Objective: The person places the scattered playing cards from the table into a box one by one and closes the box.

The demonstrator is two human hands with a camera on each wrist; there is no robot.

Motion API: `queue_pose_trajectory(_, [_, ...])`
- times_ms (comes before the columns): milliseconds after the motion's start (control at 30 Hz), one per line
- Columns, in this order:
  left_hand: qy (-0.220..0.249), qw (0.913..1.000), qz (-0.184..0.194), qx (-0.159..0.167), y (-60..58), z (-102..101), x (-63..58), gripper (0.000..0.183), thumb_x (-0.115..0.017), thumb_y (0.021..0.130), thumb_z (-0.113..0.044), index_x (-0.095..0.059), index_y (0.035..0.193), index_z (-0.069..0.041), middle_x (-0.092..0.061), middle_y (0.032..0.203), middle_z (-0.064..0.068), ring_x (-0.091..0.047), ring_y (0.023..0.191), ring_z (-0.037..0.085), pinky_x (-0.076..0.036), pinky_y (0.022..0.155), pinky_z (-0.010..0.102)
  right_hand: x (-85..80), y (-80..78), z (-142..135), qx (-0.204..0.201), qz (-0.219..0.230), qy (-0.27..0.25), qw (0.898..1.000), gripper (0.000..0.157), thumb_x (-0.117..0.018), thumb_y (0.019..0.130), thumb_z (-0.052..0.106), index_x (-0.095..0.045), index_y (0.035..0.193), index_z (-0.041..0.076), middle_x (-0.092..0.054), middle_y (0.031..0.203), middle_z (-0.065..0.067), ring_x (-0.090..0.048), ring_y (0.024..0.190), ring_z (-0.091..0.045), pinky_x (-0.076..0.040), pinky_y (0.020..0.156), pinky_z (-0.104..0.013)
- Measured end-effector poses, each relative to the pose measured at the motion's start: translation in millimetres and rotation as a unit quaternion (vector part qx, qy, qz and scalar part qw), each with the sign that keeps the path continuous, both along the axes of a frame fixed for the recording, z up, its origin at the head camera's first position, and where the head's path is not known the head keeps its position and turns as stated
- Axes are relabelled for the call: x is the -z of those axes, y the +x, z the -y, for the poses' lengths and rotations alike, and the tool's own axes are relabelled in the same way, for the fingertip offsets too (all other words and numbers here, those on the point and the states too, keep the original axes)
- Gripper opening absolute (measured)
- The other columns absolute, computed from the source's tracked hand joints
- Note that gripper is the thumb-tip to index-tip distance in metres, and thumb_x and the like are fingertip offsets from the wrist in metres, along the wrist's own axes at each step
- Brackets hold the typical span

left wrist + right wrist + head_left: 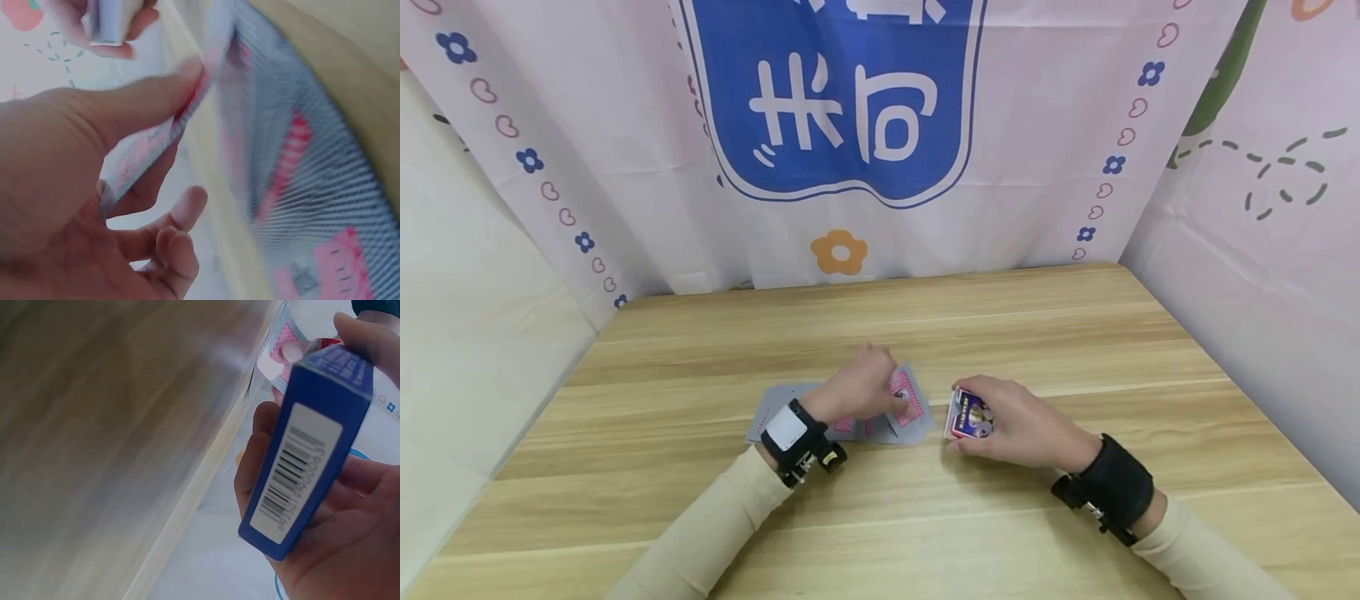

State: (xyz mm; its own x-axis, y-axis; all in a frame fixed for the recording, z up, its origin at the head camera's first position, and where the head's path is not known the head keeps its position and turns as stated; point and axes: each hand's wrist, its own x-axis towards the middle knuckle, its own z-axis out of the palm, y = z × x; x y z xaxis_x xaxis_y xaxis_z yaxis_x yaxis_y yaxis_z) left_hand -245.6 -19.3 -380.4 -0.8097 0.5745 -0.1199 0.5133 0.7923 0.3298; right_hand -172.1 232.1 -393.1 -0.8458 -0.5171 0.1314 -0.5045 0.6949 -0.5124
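Observation:
My left hand [859,387] pinches a playing card [906,393] with a pink-patterned face and grey border between thumb and fingers. That card is tilted up at the right end of a spread of grey-bordered playing cards [775,402] on the table, partly hidden under the left hand and wrist. The left wrist view shows the thumb [147,103] pressing on the card, the lower fingers loosely bent. To the right, my right hand [1018,421] grips a small blue card box [972,415] from its sides. Its barcode end [294,472] shows in the right wrist view.
The wood-grain table [880,533] runs under both hands. Behind it hangs a white cloth [1037,217] with a blue emblem and flowers, and pale cloth walls [1262,275] close off the sides. Each wrist wears a black strap [1116,482] with a small camera.

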Motion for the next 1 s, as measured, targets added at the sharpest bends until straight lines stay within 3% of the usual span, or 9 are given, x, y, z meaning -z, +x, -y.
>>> queue_pose_trajectory(100, [0.048, 0.9985, -0.007, 0.024, 1.6, 2.8, -7.5, 0.054, -0.083, 0.090, -0.024, -0.042, 0.056, -0.013, -0.043, 0.072, -0.001, -0.043, 0.079, 0.021, -0.038, 0.084, 0.035, 0.5, 0.1, -0.3, 0.000, -0.001, 0.001, 1.000, 0.076, -0.087, 0.085, 0.040, -0.057, 0.142, -0.001, -0.070, 0.115, -0.004, -0.060, 0.090, -0.005, -0.054, 0.079, -0.023])
queue_pose_trajectory(167, [0.091, 0.9951, 0.028, 0.027, 3.9, 4.5, -13.7, 0.053, -0.080, 0.092, -0.022, -0.040, 0.059, -0.015, -0.037, 0.064, -0.005, -0.039, 0.065, 0.015, -0.038, 0.072, 0.030, 0.4, 0.0, -0.8, -0.001, -0.002, 0.001, 1.000, 0.075, -0.087, 0.085, 0.040, -0.057, 0.141, -0.001, -0.070, 0.115, -0.004, -0.060, 0.090, -0.005, -0.054, 0.078, -0.022])
queue_pose_trajectory(267, [0.148, 0.9831, 0.107, 0.009, 9.0, 5.6, -23.7, 0.047, -0.075, 0.097, -0.025, -0.043, 0.062, -0.017, -0.037, 0.056, -0.007, -0.034, 0.050, 0.010, -0.030, 0.052, 0.026, -0.2, -0.6, -1.3, -0.003, -0.001, -0.003, 1.000, 0.075, -0.087, 0.085, 0.040, -0.057, 0.141, -0.001, -0.070, 0.112, -0.003, -0.060, 0.088, -0.005, -0.054, 0.075, -0.021])
queue_pose_trajectory(367, [0.169, 0.9734, 0.154, -0.013, 13.9, 4.6, -31.8, 0.045, -0.072, 0.099, -0.032, -0.046, 0.065, -0.018, -0.038, 0.056, -0.008, -0.032, 0.049, 0.010, -0.026, 0.047, 0.025, -0.8, -1.1, -1.6, -0.004, 0.002, -0.006, 1.000, 0.074, -0.087, 0.085, 0.042, -0.058, 0.140, 0.000, -0.069, 0.110, -0.001, -0.060, 0.087, -0.005, -0.053, 0.074, -0.020])
queue_pose_trajectory(533, [0.178, 0.9682, 0.174, -0.026, 18.0, 0.0, -36.5, 0.038, -0.070, 0.100, -0.036, -0.057, 0.069, -0.017, -0.038, 0.056, -0.008, -0.028, 0.049, 0.010, -0.023, 0.047, 0.025, -0.9, -1.5, -0.8, -0.006, 0.005, -0.011, 1.000, 0.069, -0.087, 0.085, 0.044, -0.060, 0.136, 0.006, -0.069, 0.110, 0.001, -0.060, 0.088, -0.004, -0.053, 0.075, -0.020])
queue_pose_trajectory(733, [0.182, 0.9650, 0.181, -0.052, 18.9, -2.8, -33.2, 0.040, -0.068, 0.101, -0.035, -0.051, 0.069, -0.017, -0.035, 0.057, -0.008, -0.027, 0.050, 0.010, -0.023, 0.048, 0.026, 0.5, -2.0, 0.7, -0.014, 0.008, -0.020, 1.000, 0.063, -0.087, 0.086, 0.044, -0.062, 0.132, 0.009, -0.068, 0.106, 0.004, -0.060, 0.086, -0.003, -0.053, 0.073, -0.020])
queue_pose_trajectory(1000, [0.201, 0.9573, 0.195, -0.072, 20.5, 0.5, -31.7, 0.021, -0.064, 0.104, -0.033, -0.069, 0.095, -0.015, -0.044, 0.063, -0.005, -0.028, 0.051, 0.012, -0.025, 0.050, 0.027, -0.4, -0.8, 1.2, -0.001, 0.002, -0.018, 1.000, 0.067, -0.087, 0.086, 0.040, -0.061, 0.135, 0.002, -0.068, 0.106, 0.000, -0.059, 0.084, -0.005, -0.052, 0.070, -0.020])
